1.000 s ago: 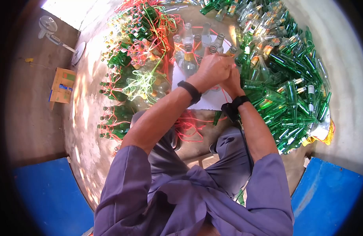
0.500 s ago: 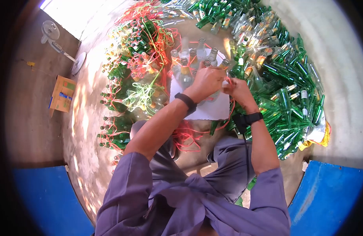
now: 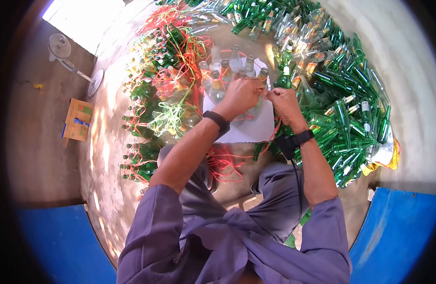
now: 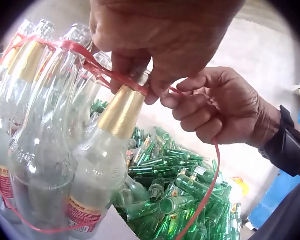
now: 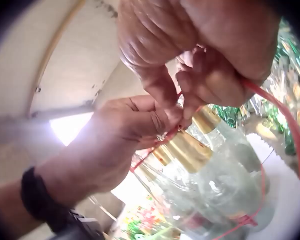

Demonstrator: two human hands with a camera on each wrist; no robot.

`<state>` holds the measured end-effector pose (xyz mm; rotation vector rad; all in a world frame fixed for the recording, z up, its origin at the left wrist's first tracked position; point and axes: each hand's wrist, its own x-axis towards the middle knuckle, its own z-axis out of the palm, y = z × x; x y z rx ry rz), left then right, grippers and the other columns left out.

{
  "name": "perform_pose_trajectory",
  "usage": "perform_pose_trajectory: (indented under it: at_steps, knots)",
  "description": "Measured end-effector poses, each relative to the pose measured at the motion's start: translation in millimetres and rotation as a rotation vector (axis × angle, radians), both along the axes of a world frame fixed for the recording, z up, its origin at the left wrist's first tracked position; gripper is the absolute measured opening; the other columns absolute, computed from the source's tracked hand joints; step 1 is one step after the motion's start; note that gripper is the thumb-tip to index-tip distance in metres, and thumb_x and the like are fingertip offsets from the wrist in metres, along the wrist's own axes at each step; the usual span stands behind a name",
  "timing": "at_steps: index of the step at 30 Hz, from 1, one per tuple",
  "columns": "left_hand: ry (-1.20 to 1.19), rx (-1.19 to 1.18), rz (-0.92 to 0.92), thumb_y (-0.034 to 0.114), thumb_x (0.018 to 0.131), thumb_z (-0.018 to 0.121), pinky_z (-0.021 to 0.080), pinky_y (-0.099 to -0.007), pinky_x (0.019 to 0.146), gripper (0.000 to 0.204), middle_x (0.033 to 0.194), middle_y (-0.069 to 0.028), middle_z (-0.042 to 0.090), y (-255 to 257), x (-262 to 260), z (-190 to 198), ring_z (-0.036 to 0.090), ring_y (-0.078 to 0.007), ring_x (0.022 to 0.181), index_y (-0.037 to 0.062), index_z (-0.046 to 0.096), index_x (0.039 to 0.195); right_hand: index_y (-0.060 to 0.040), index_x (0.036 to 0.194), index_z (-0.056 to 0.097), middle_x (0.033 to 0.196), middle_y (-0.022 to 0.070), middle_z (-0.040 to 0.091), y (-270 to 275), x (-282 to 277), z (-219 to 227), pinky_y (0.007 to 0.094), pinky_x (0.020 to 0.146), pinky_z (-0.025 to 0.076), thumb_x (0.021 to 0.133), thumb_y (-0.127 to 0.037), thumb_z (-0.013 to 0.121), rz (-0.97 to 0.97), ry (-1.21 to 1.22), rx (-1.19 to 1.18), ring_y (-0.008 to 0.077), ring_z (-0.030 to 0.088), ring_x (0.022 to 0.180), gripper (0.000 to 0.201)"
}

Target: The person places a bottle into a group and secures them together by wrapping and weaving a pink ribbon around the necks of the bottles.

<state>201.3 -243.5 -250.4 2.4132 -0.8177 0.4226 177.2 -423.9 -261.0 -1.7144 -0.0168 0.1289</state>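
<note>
A cluster of clear glass bottles [image 4: 92, 162] with gold foil necks and red labels stands upright on a white board [image 3: 237, 134]. Red plastic twine [image 4: 77, 48] runs around their necks, and a second loop circles them lower down. My left hand [image 3: 243, 98] pinches the twine at the neck of the nearest bottle, its fingertips around the mouth. Just to the right, my right hand [image 3: 285, 105] holds the twine's loose end between thumb and forefinger, the other fingers curled. From there a red tail [image 4: 212, 192] hangs down. The fingers partly hide the twine where the hands meet.
Loose green bottles [image 3: 341, 120] lie heaped on the right, with clear ones behind. At left stand tied bundles of bottles [image 3: 140, 154] under tangled red and green twine [image 3: 173, 116]. More red twine [image 3: 225, 163] lies between the legs. A fan [image 3: 60, 47] and cardboard box [image 3: 78, 118] are far left.
My right hand first drew away to the right from my left hand, pulling the twine, then came back close to it. My left hand stays at the bottle neck.
</note>
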Motion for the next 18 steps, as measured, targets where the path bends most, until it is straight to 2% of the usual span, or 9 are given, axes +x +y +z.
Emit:
perform_pose_trajectory:
  at_steps: [3, 5, 7, 12, 14, 18]
  knots:
    - [0.028, 0.059, 0.055, 0.018, 0.084, 0.066, 0.046, -0.0467, 0.090, 0.012, 0.090, -0.0069, 0.072, 0, -1, 3, 0.068, -0.0296, 0.087, 0.0120, 0.071, 0.092, 0.0037, 0.075, 0.069, 0.054, -0.0059, 0.046, 0, -4, 5, 0.0288, 0.044, 0.024, 0.085, -0.017, 0.069, -0.065, 0.102, 0.053, 0.0042, 0.034, 0.047, 0.022]
    - [0.032, 0.086, 0.093, 0.020, 0.083, 0.067, 0.047, -0.0463, 0.090, 0.015, 0.094, -0.0073, 0.073, -1, -1, 5, 0.068, -0.0298, 0.088, 0.0120, 0.072, 0.096, 0.0037, 0.074, 0.069, 0.054, -0.0058, 0.046, 0, -5, 7, 0.0281, 0.043, 0.023, 0.084, -0.016, 0.069, -0.081, 0.174, 0.170, 0.0041, 0.033, 0.046, 0.022]
    - [0.088, 0.138, 0.110, 0.021, 0.082, 0.068, 0.049, -0.0459, 0.089, 0.023, 0.100, -0.0090, 0.073, -1, -1, 6, 0.068, -0.0316, 0.091, 0.0121, 0.073, 0.103, 0.0032, 0.074, 0.069, 0.054, -0.0055, 0.046, 1, -8, 9, 0.0278, 0.042, 0.023, 0.084, -0.015, 0.069, -0.084, 0.142, 0.151, 0.0042, 0.033, 0.045, 0.021]
    - [0.123, 0.135, 0.127, 0.022, 0.082, 0.068, 0.049, -0.0466, 0.090, 0.028, 0.107, -0.0126, 0.072, -1, -4, 9, 0.068, -0.0335, 0.095, 0.0119, 0.073, 0.108, 0.0019, 0.074, 0.068, 0.055, -0.0044, 0.047, -2, -14, 6, 0.0276, 0.040, 0.021, 0.084, -0.014, 0.068, -0.101, 0.103, 0.192, 0.0048, 0.031, 0.042, 0.019]
    - [0.137, 0.136, 0.134, 0.023, 0.082, 0.068, 0.050, -0.0472, 0.090, 0.029, 0.111, -0.0139, 0.072, -3, -4, 16, 0.068, -0.0343, 0.097, 0.0121, 0.073, 0.109, 0.0001, 0.076, 0.066, 0.053, -0.0029, 0.048, -8, -12, 4, 0.0264, 0.037, 0.027, 0.085, -0.013, 0.069, -0.101, 0.242, 0.206, 0.0059, 0.035, 0.039, 0.016]
    - [0.161, 0.145, 0.149, 0.023, 0.082, 0.069, 0.049, -0.0474, 0.092, 0.031, 0.119, -0.0154, 0.069, -3, -7, 19, 0.067, -0.0356, 0.101, 0.0120, 0.072, 0.111, 0.0008, 0.077, 0.066, 0.054, -0.0026, 0.051, -12, -11, -7, 0.0262, 0.038, 0.028, 0.085, -0.014, 0.069, -0.085, 0.254, 0.215, 0.0066, 0.037, 0.040, 0.017]
